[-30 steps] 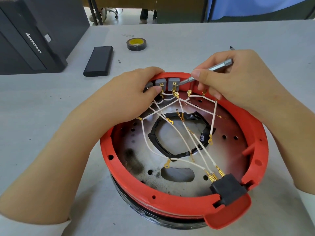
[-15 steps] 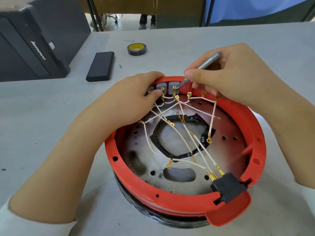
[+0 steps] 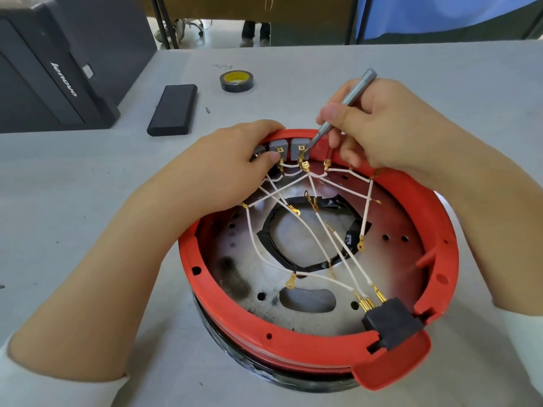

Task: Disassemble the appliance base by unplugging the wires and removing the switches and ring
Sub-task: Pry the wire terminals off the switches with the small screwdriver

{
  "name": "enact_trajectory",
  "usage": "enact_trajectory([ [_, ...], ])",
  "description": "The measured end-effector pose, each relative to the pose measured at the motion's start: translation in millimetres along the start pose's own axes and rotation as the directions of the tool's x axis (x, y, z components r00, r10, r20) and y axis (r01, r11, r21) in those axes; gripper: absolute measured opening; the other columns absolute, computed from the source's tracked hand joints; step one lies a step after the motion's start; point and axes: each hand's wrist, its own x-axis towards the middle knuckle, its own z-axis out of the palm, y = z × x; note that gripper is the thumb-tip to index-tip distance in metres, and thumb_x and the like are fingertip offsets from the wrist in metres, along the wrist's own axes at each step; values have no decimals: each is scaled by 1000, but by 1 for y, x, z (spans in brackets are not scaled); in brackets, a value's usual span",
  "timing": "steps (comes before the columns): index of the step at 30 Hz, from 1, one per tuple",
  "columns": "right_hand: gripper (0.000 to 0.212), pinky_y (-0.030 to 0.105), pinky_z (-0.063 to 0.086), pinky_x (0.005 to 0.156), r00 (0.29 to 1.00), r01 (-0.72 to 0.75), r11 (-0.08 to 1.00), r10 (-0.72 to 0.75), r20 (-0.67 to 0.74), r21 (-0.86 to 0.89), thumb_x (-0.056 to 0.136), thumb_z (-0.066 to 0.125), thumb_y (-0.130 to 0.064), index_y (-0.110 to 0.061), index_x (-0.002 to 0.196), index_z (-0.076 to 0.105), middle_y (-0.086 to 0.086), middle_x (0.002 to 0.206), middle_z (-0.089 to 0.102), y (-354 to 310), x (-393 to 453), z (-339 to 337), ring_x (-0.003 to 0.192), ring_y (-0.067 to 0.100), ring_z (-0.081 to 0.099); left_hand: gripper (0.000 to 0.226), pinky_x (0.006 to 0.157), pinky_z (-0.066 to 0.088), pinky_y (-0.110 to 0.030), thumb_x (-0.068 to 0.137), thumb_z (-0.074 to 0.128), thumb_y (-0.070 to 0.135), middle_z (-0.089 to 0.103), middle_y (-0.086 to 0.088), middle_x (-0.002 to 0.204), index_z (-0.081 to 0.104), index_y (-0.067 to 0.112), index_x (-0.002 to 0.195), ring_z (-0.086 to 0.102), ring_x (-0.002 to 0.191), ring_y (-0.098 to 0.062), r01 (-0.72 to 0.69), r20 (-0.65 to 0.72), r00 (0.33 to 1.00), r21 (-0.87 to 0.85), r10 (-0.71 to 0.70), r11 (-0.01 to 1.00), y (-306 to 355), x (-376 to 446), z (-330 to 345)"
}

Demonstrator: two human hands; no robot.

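While the red appliance base (image 3: 320, 345) is sitting upside down on the grey table (image 3: 88, 201), the left hand (image 3: 226, 165) is curling over its far rim, thumb pressing the middle grey switch (image 3: 277, 148). The right hand (image 3: 382, 124) is pinching a slim grey screwdriver (image 3: 343, 108), its tip touching the neighbouring switch (image 3: 299, 148) just beside those fingers, above the white wires (image 3: 323, 230).

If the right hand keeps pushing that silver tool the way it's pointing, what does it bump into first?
Most likely the grey switch on the red ring: the tool in the right hand has its tip at that switch's gold terminal already, though depth is hard to judge.
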Motion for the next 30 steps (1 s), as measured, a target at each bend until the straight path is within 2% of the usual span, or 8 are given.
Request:
enact_trajectory([
  [3,19,16,32,34,999,-45,999,45,-4,-16,100,47,-27,-19,85,54,0,65,57,-1,5,2,36,6,44,36,75,28,-23,97,44,36,55,11,118,43,37,133,41,90,-6,7,-4,1000,2,-7,1000,1,-1,-1],
  [6,22,19,34,47,998,-29,995,24,-56,-97,100,44,-35,-23,84,54,-3,67,58,1,7,6,36,0,46,34,75,29,-24,98,44,34,55,12,112,44,37,132,43,89,-7,6,-1,1000,-5,-6,1000,1,-2,-1],
  [11,23,18,36,49,996,10,999,-14,-83,-45,100,44,-32,-24,81,54,-4,63,57,3,5,7,36,2,46,36,77,28,-23,97,44,34,56,9,121,43,37,133,42,92,-6,5,-5,1000,1,-5,1000,1,-1,-1],
  [16,21,20,34,56,987,84,996,-87,-133,-26,101,44,-31,-25,82,52,-9,66,55,5,0,9,40,-4,50,37,75,27,-22,98,43,36,49,17,108,42,38,134,41,90,-5,14,2,1000,-2,-14,1000,1,-1,-1],
  [21,18,19,33,59,994,81,996,-84,-76,-35,100,45,-30,-27,83,50,-13,69,54,6,1,11,44,-10,50,36,75,27,-22,98,43,35,55,10,120,42,37,134,41,92,-5,-1,0,1000,5,1,1000,2,-1,-1],
  [23,18,19,34,56,995,67,996,-71,-72,-57,100,46,-31,-27,83,51,-9,67,57,5,2,10,41,-6,50,36,77,28,-22,98,43,36,54,12,117,42,37,134,41,92,-5,1,-1,1000,3,-1,1000,1,-1,-1],
  [26,20,15,38,43,999,13,999,-15,-40,-48,100,46,-31,-22,84,54,0,64,62,2,4,7,34,3,46,36,76,28,-22,97,43,35,48,16,106,43,37,133,41,90,-6,1,-5,1000,5,-1,1000,1,0,-1],
  [30,22,13,32,34,1000,-24,999,23,-19,-26,101,45,-29,-17,85,54,2,61,60,-1,7,6,31,5,43,34,68,27,-24,97,44,35,46,18,99,44,38,131,42,86,-7,3,-10,1000,5,-3,1000,0,1,0],
])
